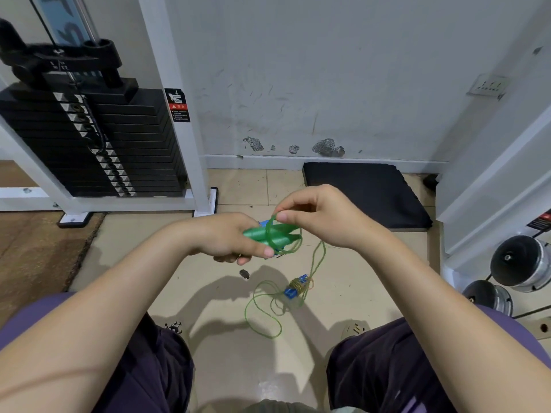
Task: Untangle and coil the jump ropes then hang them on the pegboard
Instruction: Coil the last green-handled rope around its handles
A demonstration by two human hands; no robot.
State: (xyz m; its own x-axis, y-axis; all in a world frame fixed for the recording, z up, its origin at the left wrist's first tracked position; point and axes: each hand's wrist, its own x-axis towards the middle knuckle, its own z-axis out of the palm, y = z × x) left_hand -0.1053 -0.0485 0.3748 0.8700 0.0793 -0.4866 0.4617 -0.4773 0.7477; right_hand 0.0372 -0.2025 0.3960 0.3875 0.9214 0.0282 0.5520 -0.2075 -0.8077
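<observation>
Gripping two green handles point(269, 236), left hand point(229, 238); right hand point(322, 217) pinching one green rope point(262, 305).

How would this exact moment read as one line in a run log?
left hand: grips green handles | right hand: pinches green rope loop | blue handles: dangling, wrapped in cord | pegboard: unseen

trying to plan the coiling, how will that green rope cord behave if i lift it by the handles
Probably floppy: the green cord sags from the green handles into loose loops. Likely light, since the right hand lifts a loop by a pinch. May snag where it wraps the blue handles.
</observation>
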